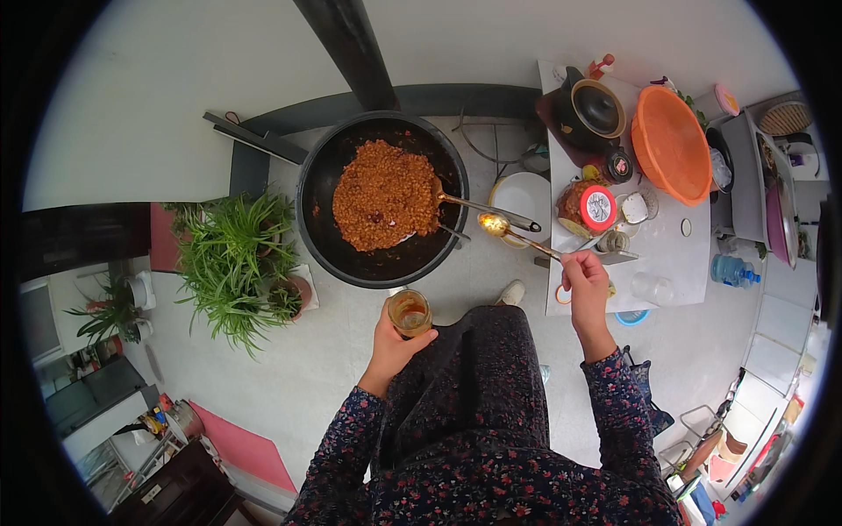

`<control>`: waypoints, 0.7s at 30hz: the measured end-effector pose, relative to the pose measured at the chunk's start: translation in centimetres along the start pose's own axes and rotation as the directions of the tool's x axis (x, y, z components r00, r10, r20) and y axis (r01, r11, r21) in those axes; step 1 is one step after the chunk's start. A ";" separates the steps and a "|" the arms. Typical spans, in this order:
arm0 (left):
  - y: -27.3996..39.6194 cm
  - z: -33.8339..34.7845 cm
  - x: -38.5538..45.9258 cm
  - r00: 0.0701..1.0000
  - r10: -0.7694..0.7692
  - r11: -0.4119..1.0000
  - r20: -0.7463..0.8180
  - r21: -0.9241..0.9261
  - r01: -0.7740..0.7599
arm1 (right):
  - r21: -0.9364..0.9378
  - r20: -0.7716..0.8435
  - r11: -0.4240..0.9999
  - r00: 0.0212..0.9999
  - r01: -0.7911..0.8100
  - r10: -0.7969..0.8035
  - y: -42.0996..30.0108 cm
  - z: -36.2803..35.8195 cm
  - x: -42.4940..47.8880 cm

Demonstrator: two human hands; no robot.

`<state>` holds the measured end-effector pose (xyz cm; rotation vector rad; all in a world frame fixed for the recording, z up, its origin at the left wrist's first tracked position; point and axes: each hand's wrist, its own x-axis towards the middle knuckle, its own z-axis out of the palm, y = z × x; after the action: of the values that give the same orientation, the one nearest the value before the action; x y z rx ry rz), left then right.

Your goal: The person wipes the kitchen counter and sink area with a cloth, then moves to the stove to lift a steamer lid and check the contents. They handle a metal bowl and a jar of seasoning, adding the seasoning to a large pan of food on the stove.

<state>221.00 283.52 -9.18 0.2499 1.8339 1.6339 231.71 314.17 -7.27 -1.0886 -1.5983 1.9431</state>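
My left hand (395,345) grips an open glass jar (409,313) just below the near rim of a black wok (316,217). Reddish-brown residue coats the inside of the jar. A spoon (520,237) is in my right hand (585,286), its bowl oily and stained, held to the right of the wok. Inside the wok lies a mound of reddish-brown, grainy sauce-like food (385,194). The metal handle of a utensil (493,214) rests across the wok's right rim, with its head in the food. Another short metal handle (454,232) also sticks out there.
On the right, a white table (664,263) bears a red-lidded jar (579,214), a black pot (589,108), an orange basin (671,144) and a clear plastic cup (651,287). A white bowl (523,197) sits between wok and table. Potted spider plants (230,256) stand left of the wok.
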 end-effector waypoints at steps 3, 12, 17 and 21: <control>-0.3 -6.0 0.3 0.999 0.039 0.995 -0.031 0.097 -0.036 | -0.057 0.070 0.998 0.997 0.017 -0.013 4.3 8.9 0.1; -4.9 -19.8 2.5 0.994 0.062 0.983 -0.089 0.178 -0.045 | -0.587 0.213 0.711 0.921 0.388 -0.327 13.9 24.7 3.8; -7.5 -21.7 3.1 0.990 0.045 0.994 -0.131 0.102 -0.031 | -0.712 0.325 0.511 0.871 0.482 -0.369 16.3 26.7 6.5; -9.0 -22.0 3.4 0.988 0.021 0.998 -0.150 0.064 -0.011 | -0.755 0.384 0.430 0.866 0.495 -0.322 17.7 26.7 7.3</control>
<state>208.10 265.63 -18.74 0.1726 2.0041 1.6462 209.70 297.66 -25.20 -0.6501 -2.7308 0.8856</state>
